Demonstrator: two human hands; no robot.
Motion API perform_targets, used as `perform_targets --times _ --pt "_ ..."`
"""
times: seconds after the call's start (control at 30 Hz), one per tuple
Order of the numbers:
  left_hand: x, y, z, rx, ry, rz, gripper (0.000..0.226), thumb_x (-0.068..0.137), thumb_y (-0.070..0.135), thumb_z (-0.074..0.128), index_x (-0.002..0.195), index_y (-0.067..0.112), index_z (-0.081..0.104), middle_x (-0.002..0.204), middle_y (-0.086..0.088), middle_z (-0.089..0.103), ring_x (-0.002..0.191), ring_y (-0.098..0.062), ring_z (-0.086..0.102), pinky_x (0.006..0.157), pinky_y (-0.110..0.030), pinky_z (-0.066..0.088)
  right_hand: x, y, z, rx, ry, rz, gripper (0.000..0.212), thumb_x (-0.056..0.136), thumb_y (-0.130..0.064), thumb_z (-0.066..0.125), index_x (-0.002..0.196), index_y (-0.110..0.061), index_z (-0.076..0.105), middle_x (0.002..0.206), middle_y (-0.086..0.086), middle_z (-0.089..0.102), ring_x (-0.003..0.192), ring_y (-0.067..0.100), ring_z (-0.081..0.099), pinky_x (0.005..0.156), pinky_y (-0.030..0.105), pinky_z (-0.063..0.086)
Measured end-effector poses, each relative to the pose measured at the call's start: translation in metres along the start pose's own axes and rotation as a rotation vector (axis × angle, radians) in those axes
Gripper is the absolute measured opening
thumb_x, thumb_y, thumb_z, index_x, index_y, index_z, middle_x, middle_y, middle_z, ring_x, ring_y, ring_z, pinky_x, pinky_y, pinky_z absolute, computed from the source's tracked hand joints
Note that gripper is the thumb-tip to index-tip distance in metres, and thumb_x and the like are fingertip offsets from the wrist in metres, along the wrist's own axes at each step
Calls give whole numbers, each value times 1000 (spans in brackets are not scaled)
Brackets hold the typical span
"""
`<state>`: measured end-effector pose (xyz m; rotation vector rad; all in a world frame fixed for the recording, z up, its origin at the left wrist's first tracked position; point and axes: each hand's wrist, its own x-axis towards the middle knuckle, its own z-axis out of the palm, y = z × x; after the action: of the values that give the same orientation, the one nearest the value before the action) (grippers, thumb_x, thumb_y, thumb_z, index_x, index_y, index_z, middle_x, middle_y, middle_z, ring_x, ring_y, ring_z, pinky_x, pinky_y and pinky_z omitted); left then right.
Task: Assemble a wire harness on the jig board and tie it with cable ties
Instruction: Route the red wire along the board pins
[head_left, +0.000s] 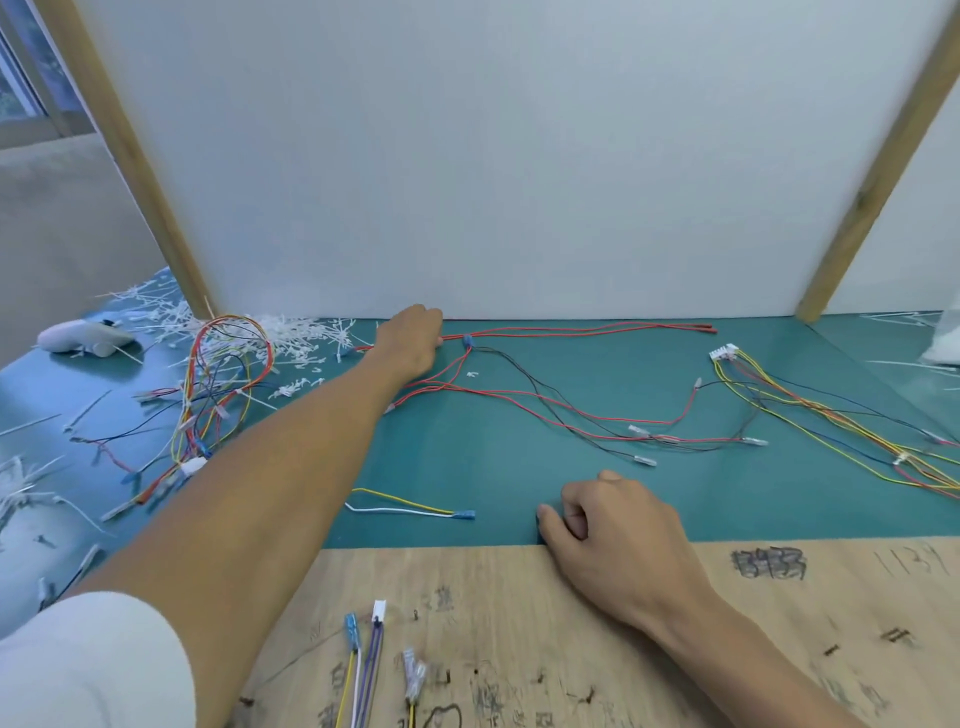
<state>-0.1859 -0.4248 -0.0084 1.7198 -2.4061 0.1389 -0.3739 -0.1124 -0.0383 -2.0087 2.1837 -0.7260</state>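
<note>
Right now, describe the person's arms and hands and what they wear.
The left hand and right hand are bare: no gloves, rings or watch. A white short sleeve shows on the left arm; the right arm shows no sleeve.

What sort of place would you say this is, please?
Likely a wire-harness assembly bench: coloured wires lie loose on a green mat, trimmed cable-tie scraps pile up at the back left, and a scribbled plywood board lies in front.

on my feed a white sleeve (93, 670) covers the left upper arm. past that sleeve the forearm is bare down to the left hand (413, 338). right of the sleeve, the right hand (613, 530) and forearm are bare.
</note>
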Motion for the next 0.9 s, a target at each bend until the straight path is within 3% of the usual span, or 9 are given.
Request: perform_targets --times 0.1,0.23,0.37,0.47,0.63,0.8,0.9 --pt "1 1 0 49 -7 18 16 102 13 55 115 8 62 121 -16 61 113 -38 60 88 -46 51 1 0 0 -6 -9 3 46 92 -54 52 66 -17 41 70 -6 48 69 16 51 60 36 34" --pt "-1 4 0 123 11 20 33 96 3 55 129 2 52 127 -17 57 121 -39 56 89 -50 51 1 -1 -1 0 -4 4 47 91 -54 52 66 -17 41 70 -5 49 67 13 48 60 35 37" --pt "-4 11 -21 -42 198 -61 40 89 -7 52 128 -1 43 110 -24 61 95 -43 53 70 -46 42 1 0 -1 -6 -10 8 47 92 -54 52 66 -16 42 69 -5 49 71 15 50 61 35 40" --pt "-9 24 -52 -167 335 -58 33 89 -9 45 121 0 46 97 -25 59 81 -37 41 66 -45 39 0 0 -2 -21 -15 14 47 91 -54 53 65 -17 42 69 -5 49 69 14 49 59 35 35" --pt "-43 52 -104 -352 387 200 23 94 -4 38 105 16 39 79 -4 57 71 -34 49 60 -39 35 2 -1 -2 -13 -3 11 50 93 -56 51 64 -17 42 68 -5 50 67 17 48 60 35 35" --pt "-125 78 -134 -448 247 491 11 104 5 38 102 16 35 70 -3 55 66 -34 48 60 -43 44 4 0 -5 35 -20 25 58 99 -59 49 63 -14 43 59 -2 48 67 30 50 61 36 40" --pt "-176 90 -139 -441 203 555 11 105 6 40 103 16 36 69 5 55 64 -22 51 61 -38 44 6 -1 -7 116 -23 51 50 100 -60 48 71 -19 50 66 -4 58 75 27 58 66 35 42"
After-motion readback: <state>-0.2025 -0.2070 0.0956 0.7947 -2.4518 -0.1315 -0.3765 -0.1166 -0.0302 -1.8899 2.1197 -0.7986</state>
